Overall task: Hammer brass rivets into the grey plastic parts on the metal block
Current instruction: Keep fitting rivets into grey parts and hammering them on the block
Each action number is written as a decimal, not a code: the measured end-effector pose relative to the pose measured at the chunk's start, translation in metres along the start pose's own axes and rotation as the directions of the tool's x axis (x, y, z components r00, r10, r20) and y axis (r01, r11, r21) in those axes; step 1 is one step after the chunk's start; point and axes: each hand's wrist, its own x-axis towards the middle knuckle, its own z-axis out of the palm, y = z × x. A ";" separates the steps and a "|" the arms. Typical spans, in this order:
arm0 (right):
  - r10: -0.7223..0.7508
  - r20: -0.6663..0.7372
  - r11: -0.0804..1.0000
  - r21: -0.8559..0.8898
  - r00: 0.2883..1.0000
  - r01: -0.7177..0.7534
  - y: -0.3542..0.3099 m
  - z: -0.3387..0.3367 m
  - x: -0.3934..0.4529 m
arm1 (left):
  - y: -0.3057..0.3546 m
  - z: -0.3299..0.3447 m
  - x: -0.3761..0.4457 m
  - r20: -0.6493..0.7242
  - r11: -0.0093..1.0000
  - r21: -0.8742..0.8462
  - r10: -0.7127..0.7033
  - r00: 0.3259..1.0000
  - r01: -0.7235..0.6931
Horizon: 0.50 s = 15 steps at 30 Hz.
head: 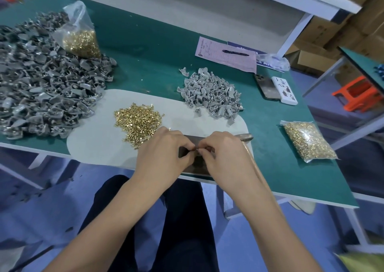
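Observation:
My left hand (pixel 164 151) and my right hand (pixel 225 153) meet over the dark metal block (pixel 197 166) at the table's front edge. Their fingertips pinch a small grey plastic part (pixel 197 149), mostly hidden between them; a brass rivet there is too small to tell. The hammer (pixel 246 136) lies behind my right hand, its head just past the knuckles. Loose brass rivets (pixel 138 121) lie heaped on the pale mat (pixel 93 138) to the left of my hands.
A small heap of grey parts (pixel 212 94) sits behind the block, a far larger heap (pixel 41 78) at the left. Rivet bags lie at the right (pixel 308 141) and back left (pixel 80 36). Paper with a pen (pixel 227 54) and two phones (pixel 276 88) are at the back right.

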 end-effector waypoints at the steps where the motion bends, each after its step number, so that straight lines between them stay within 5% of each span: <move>1: 0.015 -0.013 0.998 0.064 1.000 -0.014 0.002 0.000 -0.001 | 0.000 0.000 0.000 0.001 1.000 0.005 -0.001 1.000 0.001; 4: 0.054 -0.033 0.985 0.165 0.998 -0.048 0.005 -0.001 -0.002 | -0.002 0.000 -0.002 -0.001 1.000 0.004 -0.002 1.000 0.002; 15: -0.005 -0.045 1.000 0.012 0.999 0.005 0.006 0.003 0.003 | -0.003 0.000 0.000 0.041 1.000 0.007 0.015 0.999 -0.015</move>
